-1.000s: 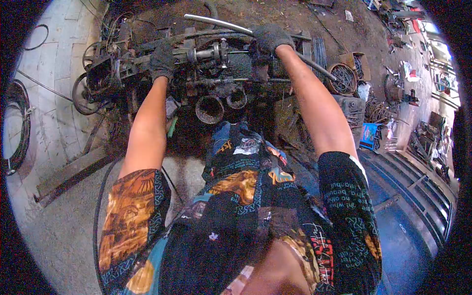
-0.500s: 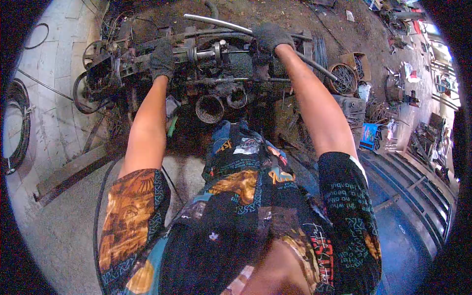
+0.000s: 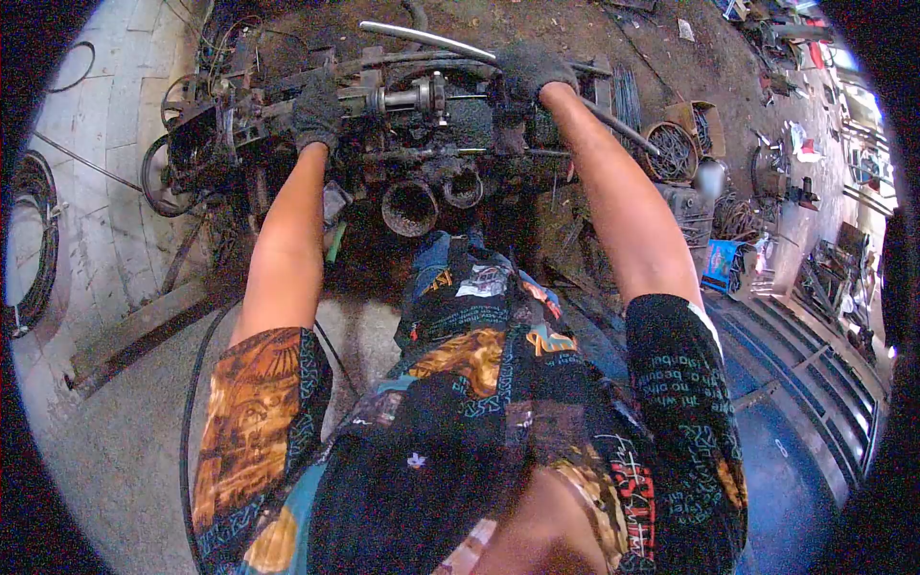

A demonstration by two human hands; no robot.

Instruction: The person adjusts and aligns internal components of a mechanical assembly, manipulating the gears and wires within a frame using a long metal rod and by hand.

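My left hand (image 3: 315,110), in a dark work glove, rests on the left part of a dark, greasy machine (image 3: 412,101); its fingers blend into the dark metal. My right hand (image 3: 533,73), gloved too, is closed round a long metal rod (image 3: 422,38) that slants across the machine's right side. The rod's bright end points to the upper left and its darker end to the lower right. Between my hands lies a shiny shaft with a collar. Two round pipe openings (image 3: 410,208) face me below the shaft.
At the right stand a round container of wire (image 3: 670,153), a cardboard box (image 3: 707,129) and a blue packet (image 3: 721,264). A black hose coil (image 3: 34,240) lies at the far left. Blue metal slats (image 3: 795,374) are at the lower right, a metal beam (image 3: 144,335) at the lower left.
Both hands stay in nearly the same places, with the rod still in my right hand. The collar on the shaft between them looks turned.
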